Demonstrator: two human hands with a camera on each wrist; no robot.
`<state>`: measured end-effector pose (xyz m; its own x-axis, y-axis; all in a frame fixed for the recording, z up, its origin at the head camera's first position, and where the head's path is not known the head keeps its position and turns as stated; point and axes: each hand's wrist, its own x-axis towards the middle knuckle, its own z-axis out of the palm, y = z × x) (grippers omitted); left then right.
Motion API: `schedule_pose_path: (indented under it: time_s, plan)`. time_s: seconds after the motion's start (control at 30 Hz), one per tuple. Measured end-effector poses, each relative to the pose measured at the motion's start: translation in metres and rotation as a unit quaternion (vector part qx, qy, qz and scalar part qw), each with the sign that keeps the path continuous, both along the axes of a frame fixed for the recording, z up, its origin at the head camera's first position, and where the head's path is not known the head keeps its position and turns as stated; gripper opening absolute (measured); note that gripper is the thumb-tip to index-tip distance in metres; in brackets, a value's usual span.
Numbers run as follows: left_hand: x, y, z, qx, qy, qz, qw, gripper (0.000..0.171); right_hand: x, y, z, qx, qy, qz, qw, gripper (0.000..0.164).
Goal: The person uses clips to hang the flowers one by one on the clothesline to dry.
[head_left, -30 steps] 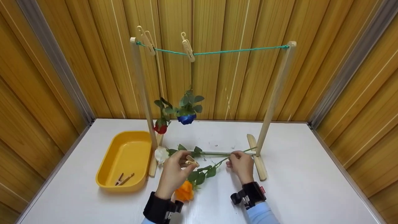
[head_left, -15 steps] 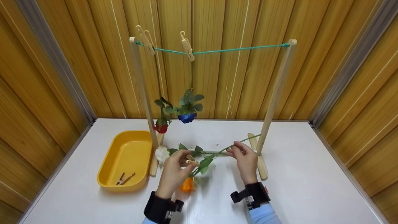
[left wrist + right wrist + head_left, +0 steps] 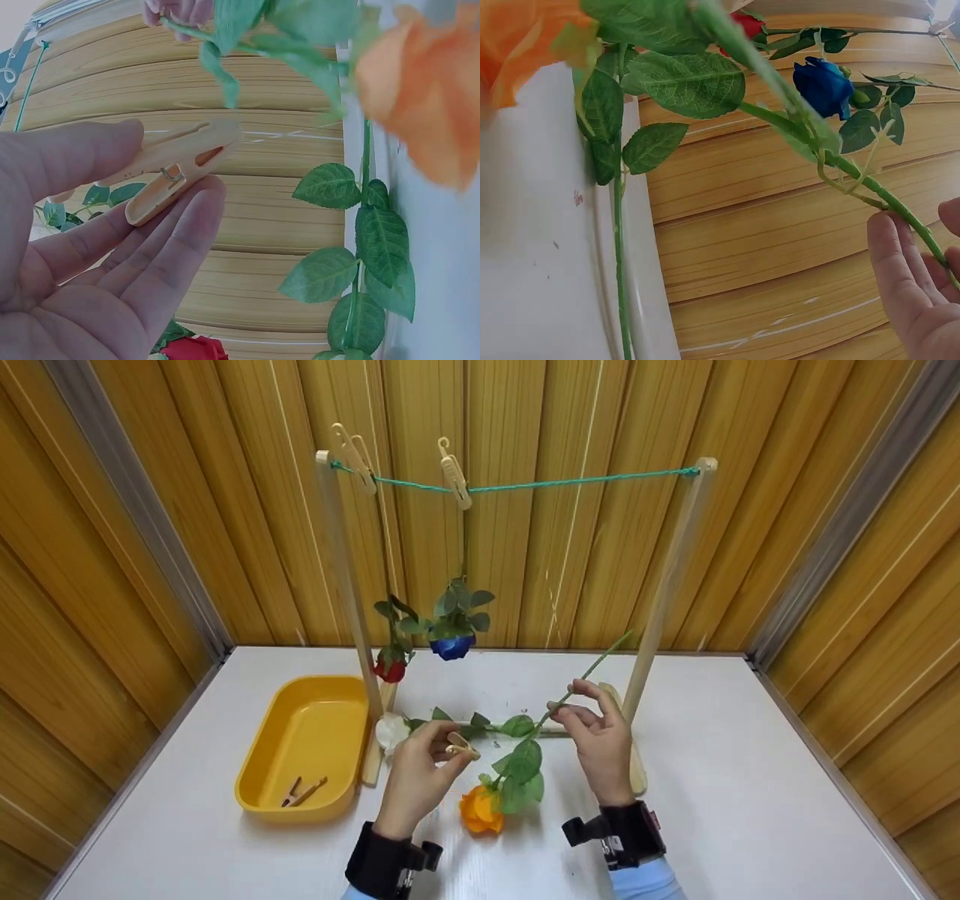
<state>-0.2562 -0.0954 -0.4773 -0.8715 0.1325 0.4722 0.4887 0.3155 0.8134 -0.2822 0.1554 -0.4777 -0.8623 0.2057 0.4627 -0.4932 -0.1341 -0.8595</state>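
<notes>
My left hand (image 3: pixel 420 780) pinches a beige clothespin (image 3: pixel 180 166) between thumb and fingers. With thumb and fingertips, my right hand (image 3: pixel 600 742) holds the green stem of an orange rose (image 3: pixel 481 810). The stem slants up to the right and the bloom hangs low, toward the front of the table. Behind the left hand a white rose (image 3: pixel 391 733) lies along the rack's bottom bar, its stem pointing right. On the green cord (image 3: pixel 570 481), two clothespins hold a red rose (image 3: pixel 390 669) and a blue rose (image 3: pixel 452 645), both hanging bloom down.
A yellow tray (image 3: pixel 300 690) stands left of the rack, with brown clothespins (image 3: pixel 304 792) in it. The wooden rack's left post (image 3: pixel 345 585) and right post (image 3: pixel 671 585) rise from feet on the white table (image 3: pixel 720 780). Wood-patterned panels (image 3: pixel 525 420) close off the back.
My right hand has lifted the orange rose's stem up and tilted it steeper; the bloom has swung right. The left hand stays put with the clothespin.
</notes>
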Motion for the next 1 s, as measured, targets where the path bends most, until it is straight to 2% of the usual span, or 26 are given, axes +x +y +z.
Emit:
schedule_pose_path:
  time_s: [0.2,0.43,0.8,0.9,1.0]
  plan:
    - [0.001,0.000,0.002,-0.006,-0.008,0.004,0.9999,0.032,0.004,0.002,0.007,0.054,0.060,0.007,0.997,0.052]
    - [0.002,0.000,0.006,-0.021,-0.006,0.022,0.9995,0.032,0.008,0.002,0.011,0.128,0.115,0.005,0.985,0.058]
    - [0.005,-0.003,0.012,-0.016,-0.012,0.028,0.9994,0.033,0.016,0.008,0.023,0.198,0.111,-0.006,0.974,0.054]
    - [0.007,-0.003,0.015,-0.018,0.001,0.032,0.9993,0.034,0.014,0.010,0.027,0.229,0.117,-0.009,0.966,0.046]
    - [0.010,-0.003,0.019,-0.023,0.014,0.038,0.9989,0.034,0.013,0.011,0.030,0.271,0.122,-0.021,0.954,0.040]
